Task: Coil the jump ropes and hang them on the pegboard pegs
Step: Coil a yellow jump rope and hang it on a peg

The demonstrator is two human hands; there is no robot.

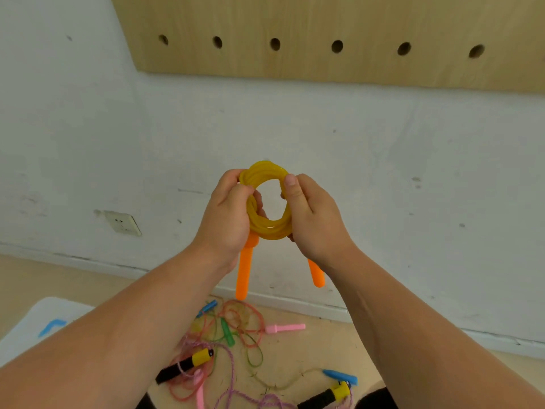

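Below the pegboard (324,19), in front of the white wall (413,160), both hands hold up a yellow jump rope (269,230) wound into a tight ring. The left hand (227,214) grips the ring's left side, fingers curled round the strands. The right hand (312,214) pinches the right side, with the thumb laid over the strands and the fingers tucked behind. The rope's two orange handles (244,270) hang down from under the hands, one beneath each. Six round holes run along the pegboard's lower row. Below the pegboard's left corner sits a wall socket (122,222). Farther below the pegboard, on the floor, lies a loose tangle of other ropes (241,323), with a pink handle (284,328), a green handle (227,333), a blue handle (339,376) and a black-and-yellow handle (184,364).
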